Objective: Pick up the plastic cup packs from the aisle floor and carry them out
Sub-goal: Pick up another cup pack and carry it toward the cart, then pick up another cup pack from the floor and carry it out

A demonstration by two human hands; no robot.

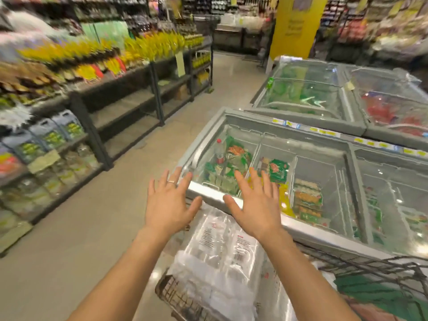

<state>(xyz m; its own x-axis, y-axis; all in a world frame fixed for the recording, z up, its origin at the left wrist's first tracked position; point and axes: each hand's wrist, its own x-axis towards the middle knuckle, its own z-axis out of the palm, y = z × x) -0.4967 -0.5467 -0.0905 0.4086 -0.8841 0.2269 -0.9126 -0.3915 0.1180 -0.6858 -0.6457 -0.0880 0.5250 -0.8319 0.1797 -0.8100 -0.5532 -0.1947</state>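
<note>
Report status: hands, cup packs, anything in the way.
Left hand and right hand open, holding nothing. Cup packs just below them, lying on a wire cart. Chest freezer directly ahead, beside the cart.

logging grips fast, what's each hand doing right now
Bare left hand: open, fingers spread, holding nothing.
Bare right hand: open, fingers spread, holding nothing.

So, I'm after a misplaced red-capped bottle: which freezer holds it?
The nearest freezer: the bottle stands in its leftmost compartment beside green packets; none shows in the others.
</note>
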